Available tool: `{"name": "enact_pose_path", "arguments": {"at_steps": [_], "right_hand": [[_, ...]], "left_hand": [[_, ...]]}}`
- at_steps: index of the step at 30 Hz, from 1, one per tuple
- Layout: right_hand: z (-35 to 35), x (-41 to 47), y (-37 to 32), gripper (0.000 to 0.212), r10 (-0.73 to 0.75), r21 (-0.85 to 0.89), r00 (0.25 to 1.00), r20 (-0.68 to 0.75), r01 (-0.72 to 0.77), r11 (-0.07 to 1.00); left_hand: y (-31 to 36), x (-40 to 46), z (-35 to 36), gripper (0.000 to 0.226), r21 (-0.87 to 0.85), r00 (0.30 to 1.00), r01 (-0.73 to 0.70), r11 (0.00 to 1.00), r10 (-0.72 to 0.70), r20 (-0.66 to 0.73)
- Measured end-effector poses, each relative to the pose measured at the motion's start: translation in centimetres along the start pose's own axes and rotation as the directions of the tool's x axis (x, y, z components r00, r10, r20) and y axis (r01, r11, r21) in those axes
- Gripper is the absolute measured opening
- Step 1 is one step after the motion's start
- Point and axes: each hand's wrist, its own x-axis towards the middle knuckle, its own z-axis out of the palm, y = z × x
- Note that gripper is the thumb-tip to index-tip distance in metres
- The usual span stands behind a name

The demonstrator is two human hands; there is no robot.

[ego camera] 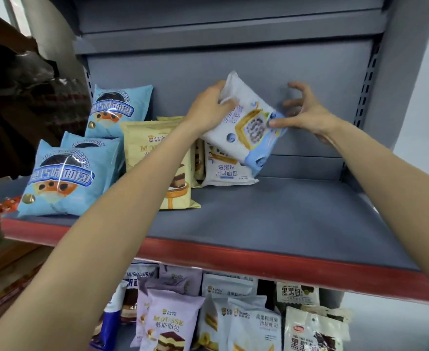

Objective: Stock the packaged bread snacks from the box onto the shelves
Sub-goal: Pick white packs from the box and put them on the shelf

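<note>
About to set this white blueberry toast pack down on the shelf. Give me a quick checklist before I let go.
1. Left hand holds the white pack by its top edge: ok.
2. Right hand steadies its lower corner with thumb and a fingertip, other fingers spread: ok, but a light hold.
3. Pack upright: not ok, it is tilted and off the shelf.
4. Free shelf room to the right of the matching pack already standing there: ok.
5. Neighbouring yellow pack stable: cannot tell, the left arm covers part of it.
6. More packs left in the box: cannot tell, box out of view.
</note>
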Motion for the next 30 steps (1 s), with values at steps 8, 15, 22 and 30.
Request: {"name": "enact_pose_path", "arguments": {"at_steps": [8, 15, 22, 30], "right_hand": [[4.1, -0.9, 1.6, 0.075, 0.055, -0.182, 0.965, 0.256, -0.008, 0.983], [5.8, -1.4, 2.7, 0.055, 0.132, -0.139, 0.945, 0.301, -0.093, 0.986], [3.5, -0.5, 0.1, 0.058, -0.046, -0.276, 0.967, 0.249, 0.116, 0.954], [-0.9, -0.9, 1.6, 0.066, 0.168, 0.169, 0.971, 0.169, -0.196, 0.966]], "left_hand": [[-0.8, 1.0, 2.4, 0.058, 0.283, 0.946, -0.186, 0.941, 0.094, 0.310], [-2.2, 0.4, 2.8, 0.049, 0.261, 0.979, -0.183, 0.948, 0.152, 0.134], [-2.0, 0.2, 2.1, 0.061, 0.255, 0.982, -0.149, 0.955, 0.112, 0.153], [0.2, -2.1, 3.6, 0.040, -0.536, 0.945, 0.187, 0.823, -0.300, -0.131]]}}
